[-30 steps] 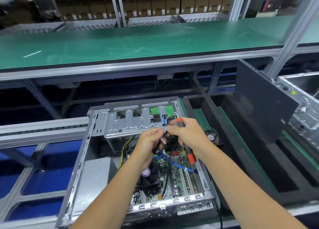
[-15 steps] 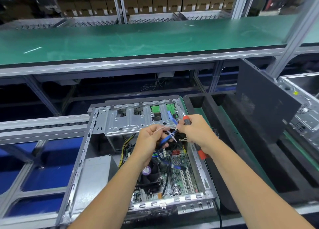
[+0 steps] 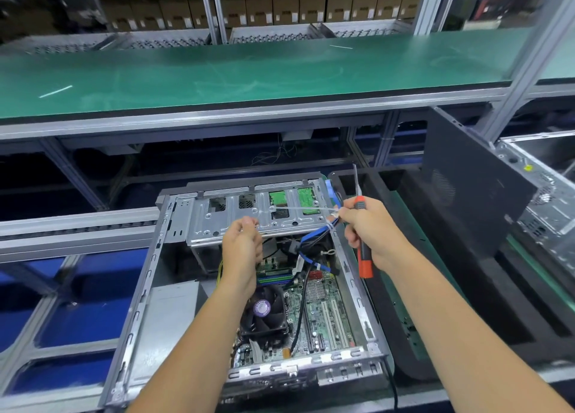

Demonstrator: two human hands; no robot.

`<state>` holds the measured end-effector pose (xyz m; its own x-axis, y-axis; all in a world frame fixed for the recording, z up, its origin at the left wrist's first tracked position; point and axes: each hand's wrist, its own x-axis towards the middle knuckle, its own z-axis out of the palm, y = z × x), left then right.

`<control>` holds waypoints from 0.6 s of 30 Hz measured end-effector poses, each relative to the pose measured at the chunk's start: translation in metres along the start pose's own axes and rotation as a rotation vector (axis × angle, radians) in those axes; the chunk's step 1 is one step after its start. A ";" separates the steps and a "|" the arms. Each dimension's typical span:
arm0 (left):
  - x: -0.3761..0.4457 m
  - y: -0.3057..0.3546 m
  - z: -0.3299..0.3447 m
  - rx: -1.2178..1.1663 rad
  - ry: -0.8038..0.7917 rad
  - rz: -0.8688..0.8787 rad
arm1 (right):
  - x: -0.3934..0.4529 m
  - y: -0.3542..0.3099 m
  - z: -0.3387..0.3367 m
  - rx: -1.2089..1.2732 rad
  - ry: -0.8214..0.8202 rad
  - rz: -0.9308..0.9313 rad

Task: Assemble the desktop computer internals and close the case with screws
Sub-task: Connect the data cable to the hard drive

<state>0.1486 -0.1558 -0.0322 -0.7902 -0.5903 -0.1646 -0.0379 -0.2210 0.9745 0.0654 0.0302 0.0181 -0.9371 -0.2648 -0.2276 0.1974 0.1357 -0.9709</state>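
Cinching a cable tie (image 3: 298,209) above the open case (image 3: 351,288).
Left hand (image 3: 242,250) pinched its tail; right hand (image 3: 370,229), gripping the screwdriver (image 3: 364,257), pinched its head, tightening the cables (image 3: 314,241).

- Light was bright, even and cool, apparently from overhead.
- The long green matte work surface (image 3: 249,70) carried a soft pale sheen.
- Beneath it, the recess lay in deep shadow.
- The stacked brown cardboard boxes (image 3: 280,4) at the top were smeared and out of focus.
- Straight aluminium frame posts (image 3: 525,57) bowed near the edges, a wide-angle distortion.
- The open grey metal computer case (image 3: 351,288) in the centre was sharp.
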 end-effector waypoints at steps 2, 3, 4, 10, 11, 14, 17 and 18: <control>0.000 0.000 -0.001 0.080 -0.019 0.020 | -0.001 -0.003 -0.001 0.008 -0.013 -0.006; -0.002 0.000 0.000 0.103 -0.043 0.035 | -0.002 -0.005 -0.001 0.011 -0.026 -0.016; -0.003 0.000 0.002 0.096 -0.072 0.047 | -0.003 -0.007 -0.001 0.023 -0.041 -0.028; -0.013 0.015 0.012 0.104 -0.335 0.160 | -0.010 -0.029 0.000 0.133 -0.154 -0.108; -0.017 0.021 0.016 0.133 -0.408 0.213 | -0.010 -0.033 0.000 0.138 -0.160 -0.123; -0.026 0.035 0.032 0.193 -0.555 0.337 | -0.014 -0.046 0.003 0.169 -0.177 -0.173; -0.033 0.047 0.045 0.222 -0.553 0.434 | -0.016 -0.058 0.004 0.206 -0.205 -0.216; -0.033 0.050 0.047 0.214 -0.533 0.454 | -0.017 -0.062 0.004 0.205 -0.212 -0.226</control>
<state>0.1442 -0.1106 0.0294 -0.9449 -0.1171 0.3058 0.2884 0.1445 0.9465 0.0702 0.0229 0.0814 -0.8875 -0.4609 0.0051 0.0657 -0.1375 -0.9883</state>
